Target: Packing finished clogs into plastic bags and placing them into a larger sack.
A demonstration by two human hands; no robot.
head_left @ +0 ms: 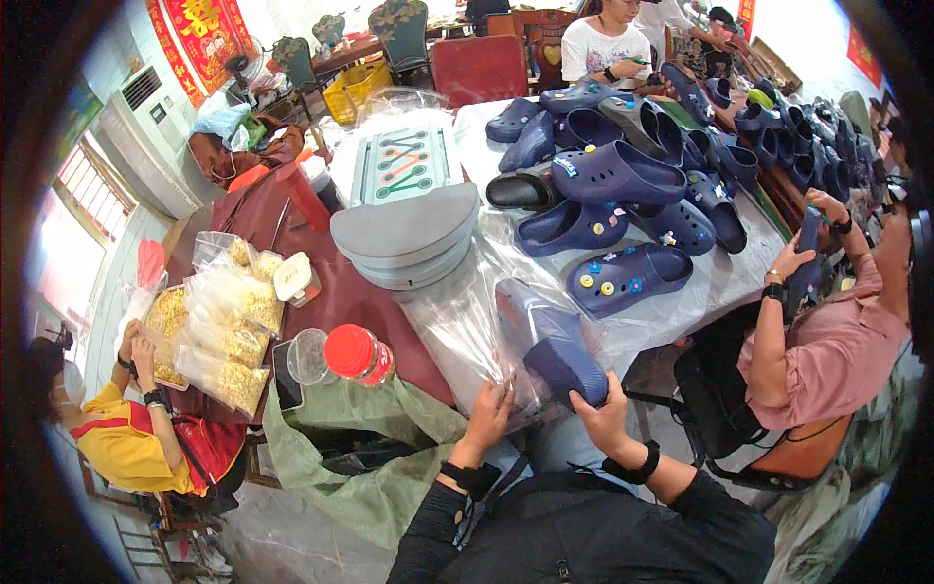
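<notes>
My right hand (601, 419) grips a navy clog (553, 336) by its end nearest me, thumb against the sole. The clog stands tilted above the table's near edge, and transparent film shows around it; how far it sits inside a bag I cannot tell. Beside it, my left hand (488, 413) pinches the edge of a transparent plastic bag (457, 316). Just beyond lies a pile of navy clogs (623, 175), several with small colourful charms. A stack of grey foam-like pieces (407, 229) with curved edges stands to the left of the bag.
On the left of the table are a red-lidded jar (358, 352), a glass cup (309, 356) and bags of yellowish bits (229, 336). A person in yellow (136, 443) sits left; another in pink (827, 341) handles a clog at right. Green cloth (360, 457) hangs near me.
</notes>
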